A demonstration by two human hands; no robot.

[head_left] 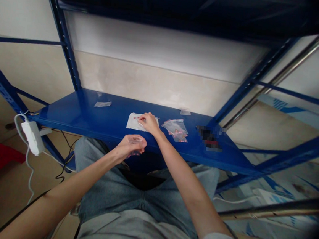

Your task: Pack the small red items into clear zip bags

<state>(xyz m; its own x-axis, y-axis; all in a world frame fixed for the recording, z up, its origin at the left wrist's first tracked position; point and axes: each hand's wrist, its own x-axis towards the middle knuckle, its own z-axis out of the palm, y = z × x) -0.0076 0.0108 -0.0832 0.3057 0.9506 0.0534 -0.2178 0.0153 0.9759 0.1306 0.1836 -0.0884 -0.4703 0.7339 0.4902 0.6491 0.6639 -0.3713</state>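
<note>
My left hand point(130, 146) is closed around a small clear plastic bag point(135, 141), just in front of the shelf's front edge. Over a white sheet point(132, 123), paper or cloth, my right hand point(149, 123) has its thumb and fingers pinched together. What the pinch holds, if anything, is too small to make out. A few tiny reddish bits point(135, 118) lie on the sheet beside those fingertips. To the right of this hand is a loose pile of clear zip bags point(177, 129) with reddish edges, some of them overlapping.
The blue metal shelf point(107, 119) carries one clear bag point(103, 104) at back left and another point(185, 111) near the wall. A blurred dark object point(208, 137) lies at right. A white power strip point(32, 137) hangs off the left end. Another shelf point(172, 6) spans overhead.
</note>
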